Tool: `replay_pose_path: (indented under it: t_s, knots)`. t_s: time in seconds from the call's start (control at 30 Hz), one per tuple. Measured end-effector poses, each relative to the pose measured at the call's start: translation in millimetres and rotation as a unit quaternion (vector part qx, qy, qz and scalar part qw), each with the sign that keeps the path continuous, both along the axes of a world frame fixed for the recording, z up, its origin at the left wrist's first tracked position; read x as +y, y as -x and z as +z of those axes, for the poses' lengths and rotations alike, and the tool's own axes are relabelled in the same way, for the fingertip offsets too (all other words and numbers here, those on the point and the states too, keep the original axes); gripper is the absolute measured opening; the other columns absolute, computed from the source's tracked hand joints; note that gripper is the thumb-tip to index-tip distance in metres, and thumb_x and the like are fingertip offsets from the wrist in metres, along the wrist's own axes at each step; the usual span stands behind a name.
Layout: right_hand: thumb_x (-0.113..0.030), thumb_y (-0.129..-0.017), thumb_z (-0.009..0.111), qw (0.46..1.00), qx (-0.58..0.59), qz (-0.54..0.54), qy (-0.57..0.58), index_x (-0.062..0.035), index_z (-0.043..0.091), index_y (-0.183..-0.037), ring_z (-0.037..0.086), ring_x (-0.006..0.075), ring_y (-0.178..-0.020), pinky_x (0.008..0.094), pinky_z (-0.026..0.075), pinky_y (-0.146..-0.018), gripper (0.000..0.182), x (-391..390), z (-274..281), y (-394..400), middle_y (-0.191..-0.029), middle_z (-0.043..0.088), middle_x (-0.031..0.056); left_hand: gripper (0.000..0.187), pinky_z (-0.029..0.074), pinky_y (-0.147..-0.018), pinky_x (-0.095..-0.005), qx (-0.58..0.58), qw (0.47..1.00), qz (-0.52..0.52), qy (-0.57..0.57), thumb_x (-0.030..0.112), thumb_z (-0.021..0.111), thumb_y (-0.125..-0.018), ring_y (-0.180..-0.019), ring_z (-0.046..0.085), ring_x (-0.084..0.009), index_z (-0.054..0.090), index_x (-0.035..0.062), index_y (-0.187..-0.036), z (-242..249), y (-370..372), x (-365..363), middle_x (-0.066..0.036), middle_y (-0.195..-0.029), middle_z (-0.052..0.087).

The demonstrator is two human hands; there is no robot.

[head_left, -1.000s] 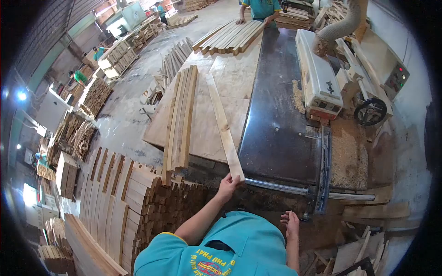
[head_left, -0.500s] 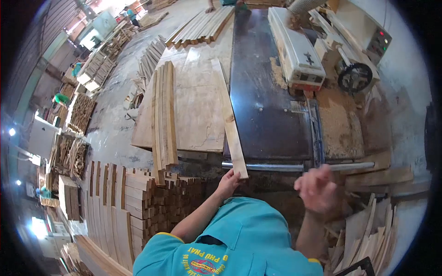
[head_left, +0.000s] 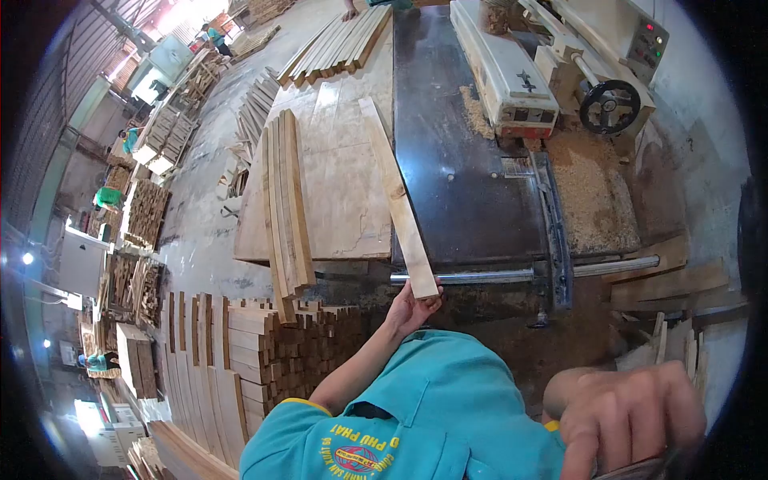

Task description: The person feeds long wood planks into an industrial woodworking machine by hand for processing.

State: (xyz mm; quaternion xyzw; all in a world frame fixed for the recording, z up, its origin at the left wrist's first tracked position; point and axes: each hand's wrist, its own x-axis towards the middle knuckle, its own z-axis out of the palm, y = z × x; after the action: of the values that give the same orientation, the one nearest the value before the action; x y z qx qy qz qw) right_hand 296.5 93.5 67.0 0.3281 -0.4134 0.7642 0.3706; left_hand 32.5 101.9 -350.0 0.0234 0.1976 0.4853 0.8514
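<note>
My left hand (head_left: pixel 410 310) is closed round the near end of a long pale wooden strip (head_left: pixel 398 192), its fingers underneath. The strip stretches away across the light board table (head_left: pixel 340 184), along the edge of the dark machine table (head_left: pixel 472 208). My right hand (head_left: pixel 628 412) is raised large at the lower right, fingers curled downward over a dark edge at the bottom of the view. What those fingers hold, if anything, is hidden.
Several strips lie at the left of the board table (head_left: pixel 288 200), more at its far end (head_left: pixel 340 44) beside another person's hand (head_left: pixel 350 14). A woodworking machine (head_left: pixel 508 72) with a black handwheel (head_left: pixel 610 106) stands right. Stacked wood (head_left: pixel 264 352) is at lower left.
My right hand has come down and nearer, from above the wood scraps to the lower right corner. The strip's near end is slightly further right, still in my left hand.
</note>
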Motion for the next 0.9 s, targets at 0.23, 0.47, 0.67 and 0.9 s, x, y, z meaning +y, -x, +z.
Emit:
replay_pose_path:
  t_s: [0.23,0.47,0.67,0.9]
  knots:
    - [-0.013,-0.095,0.067,0.991,-0.023,0.031,0.127,-0.0174,0.075,-0.078,0.057,0.0212,-0.056,0.0689,0.043,-0.083,0.02,-16,10,-8,-0.06,0.062,0.0049,0.053,0.054,-0.098,-0.0436,0.154,0.986,0.015,0.057,0.042,0.04,-0.109,-0.119,0.061,-0.0326,0.042,0.0028,-0.144,8,-8,7,-0.014,-0.129,0.06]
    - [0.0,-0.088,0.066,0.991,0.018,0.032,0.128,-0.0157,0.071,-0.065,0.057,0.0184,-0.057,0.0655,0.038,-0.088,0.028,-12,14,-13,-0.061,0.064,0.0059,0.051,0.055,-0.091,-0.0418,0.286,0.958,-0.012,0.005,0.03,0.063,-0.102,-0.107,0.061,-0.0239,0.04,0.0092,-0.142,-32,-4,22,-0.009,-0.122,0.057]
    - [-0.003,-0.091,0.066,0.986,-0.047,0.035,0.158,-0.0145,0.073,-0.069,0.059,0.0187,-0.06,0.0694,0.034,-0.092,0.026,-14,17,-22,-0.062,0.065,0.0055,0.08,0.053,-0.092,-0.0389,0.428,0.897,0.042,-0.106,0.017,0.07,-0.096,-0.119,0.057,-0.0219,0.018,0.0128,-0.157,-18,-23,25,-0.013,-0.138,0.051]
    - [-0.01,-0.095,0.066,0.987,-0.03,0.034,0.151,-0.0152,0.075,-0.073,0.062,0.0209,-0.065,0.075,0.028,-0.097,0.024,-18,5,-35,-0.066,0.068,0.0049,0.085,0.059,-0.083,-0.0347,0.521,0.833,-0.018,-0.186,0.02,0.073,-0.095,-0.093,0.07,-0.0209,0.016,0.0121,-0.158,12,-33,27,-0.018,-0.116,0.068]
